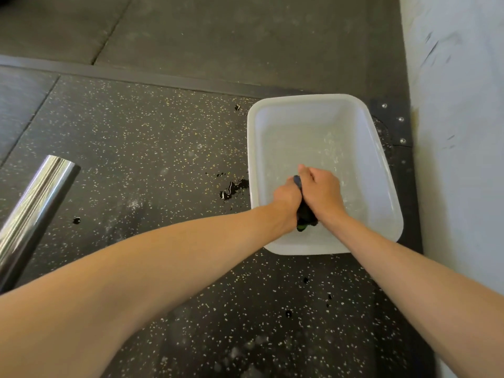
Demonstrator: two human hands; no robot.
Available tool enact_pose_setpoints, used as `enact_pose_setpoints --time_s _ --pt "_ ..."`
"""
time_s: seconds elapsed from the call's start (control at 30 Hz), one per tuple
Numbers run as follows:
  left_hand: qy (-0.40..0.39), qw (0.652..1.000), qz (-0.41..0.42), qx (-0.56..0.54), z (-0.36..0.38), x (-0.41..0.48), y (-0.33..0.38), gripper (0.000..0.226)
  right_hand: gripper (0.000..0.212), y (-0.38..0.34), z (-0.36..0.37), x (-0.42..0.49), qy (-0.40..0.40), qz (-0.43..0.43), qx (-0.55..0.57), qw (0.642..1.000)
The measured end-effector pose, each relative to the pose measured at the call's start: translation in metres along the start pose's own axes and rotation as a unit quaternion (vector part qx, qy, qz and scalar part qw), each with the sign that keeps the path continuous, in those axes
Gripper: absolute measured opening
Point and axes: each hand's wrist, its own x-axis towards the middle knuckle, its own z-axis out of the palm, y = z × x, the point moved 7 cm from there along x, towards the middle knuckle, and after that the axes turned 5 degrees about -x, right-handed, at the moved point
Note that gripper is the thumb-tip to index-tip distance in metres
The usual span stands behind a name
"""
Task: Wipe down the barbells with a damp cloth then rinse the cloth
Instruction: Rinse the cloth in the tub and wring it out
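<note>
I see my left hand (286, 199) and right hand (321, 190) both clenched around the dark, bunched cloth (305, 216) over the smooth white rectangular tub (253, 148). A polished steel barbell (35, 205) lies left on speckled rubber floor (152, 137).

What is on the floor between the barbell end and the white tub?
In the head view, only speckled floor with spilled water: a puddle beside the tub and a few small drops toward the barbell.
</note>
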Motion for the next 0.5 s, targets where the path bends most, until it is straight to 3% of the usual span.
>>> enact_pose_setpoints --time_s 0.1,0.2,0.33,0.43,0.5 --pt "0.021 0.999 0.013 0.041 0.009 -0.015 0.001 0.049 0.054 0.031 -0.023 0.015 0.032 0.018 -0.139 0.990" --pt "0.059 0.993 0.034 0.095 0.006 -0.013 -0.006 0.049 0.040 0.064 -0.047 0.010 0.112 0.088 -0.164 0.976" --pt "0.087 0.992 0.010 0.095 -0.008 -0.007 -0.014 0.043 0.029 0.067 -0.018 -0.001 0.024 0.132 -0.231 0.964" --pt "0.068 0.996 0.001 0.066 -0.008 -0.004 -0.012 0.042 0.029 0.048 0.023 -0.009 -0.071 0.114 -0.127 0.983" --pt "0.062 0.997 -0.005 0.050 -0.012 0.000 -0.009 0.041 0.038 0.029 0.032 -0.016 -0.070 0.112 -0.001 0.991"
